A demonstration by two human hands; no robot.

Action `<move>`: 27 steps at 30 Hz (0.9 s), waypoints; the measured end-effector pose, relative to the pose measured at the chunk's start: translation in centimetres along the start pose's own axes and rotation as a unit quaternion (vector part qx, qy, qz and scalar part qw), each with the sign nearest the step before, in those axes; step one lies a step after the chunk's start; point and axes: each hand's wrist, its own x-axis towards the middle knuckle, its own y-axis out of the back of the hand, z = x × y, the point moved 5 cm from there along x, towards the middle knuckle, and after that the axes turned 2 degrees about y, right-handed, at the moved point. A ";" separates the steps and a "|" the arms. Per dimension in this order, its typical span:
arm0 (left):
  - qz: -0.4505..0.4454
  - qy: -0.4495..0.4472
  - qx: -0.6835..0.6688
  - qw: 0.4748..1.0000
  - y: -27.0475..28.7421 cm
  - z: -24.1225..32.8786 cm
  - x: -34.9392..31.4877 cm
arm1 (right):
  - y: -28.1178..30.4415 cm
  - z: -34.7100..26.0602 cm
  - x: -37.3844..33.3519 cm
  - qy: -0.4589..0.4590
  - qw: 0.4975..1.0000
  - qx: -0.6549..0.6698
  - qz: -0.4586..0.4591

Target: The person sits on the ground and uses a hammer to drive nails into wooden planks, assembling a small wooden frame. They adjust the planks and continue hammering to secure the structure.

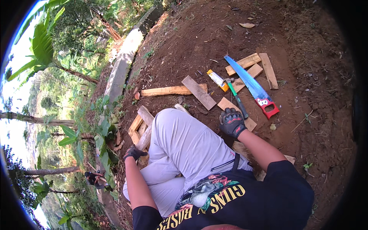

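Observation:
My left hand (135, 153), in a dark glove, is closed around the lower end of a wooden block (144, 139) beside my bent leg; its fingers show only in part. My right hand (232, 123), in a black and grey padded glove, rests with fingers slightly spread on a short plank (225, 103). Just right of those fingers lies a claw hammer (236, 97) with a green and black handle, not visibly gripped. Farther right is a handsaw (249, 81) with a blue blade and a red and white handle.
A yellow and white packet (217, 80) lies by the hammer head. Several boards are scattered around, among them a long strip (165, 91) under a grey-brown board (199, 92). Bare soil slopes to a concrete curb (122, 73). Another person (96, 179) sits far left near trees.

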 end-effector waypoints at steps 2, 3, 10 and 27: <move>0.006 0.017 0.016 1.000 -0.5 -2.1 2.8 | -0.6 -0.6 -1.1 0.037 0.998 0.010 0.057; 0.002 0.025 0.037 0.999 -0.5 -2.5 3.6 | -0.5 -0.5 -1.5 0.059 0.994 0.020 0.091; -0.020 0.054 0.116 0.992 0.5 0.2 2.4 | -0.7 1.3 -3.2 0.091 0.970 0.128 0.187; 0.133 0.002 -0.208 0.969 -2.5 -3.2 -2.1 | 4.1 2.0 11.0 -0.079 0.954 0.227 0.177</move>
